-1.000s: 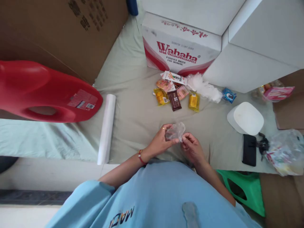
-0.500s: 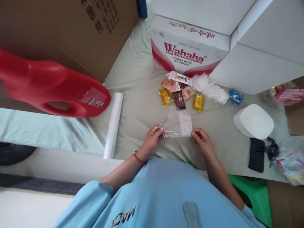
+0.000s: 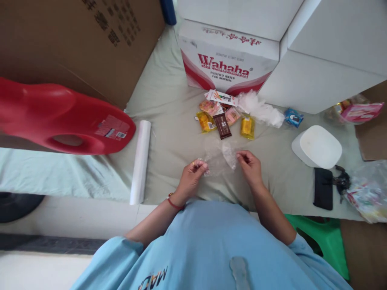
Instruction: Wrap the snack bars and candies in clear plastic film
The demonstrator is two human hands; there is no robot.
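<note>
We see from above a left hand (image 3: 191, 177) and a right hand (image 3: 249, 167) pinching opposite ends of a clear plastic bag (image 3: 219, 158) over a pale green cloth (image 3: 172, 137). Snack packets (image 3: 223, 121) lie just beyond, before a Wahaha box (image 3: 223, 64). A white roll (image 3: 140, 161) lies left.

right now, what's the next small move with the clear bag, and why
Probably spread open the clear plastic bag: the left hand and right hand each pinch an edge, the film sags crumpled between them, and the snack packets lie loose just beyond.
</note>
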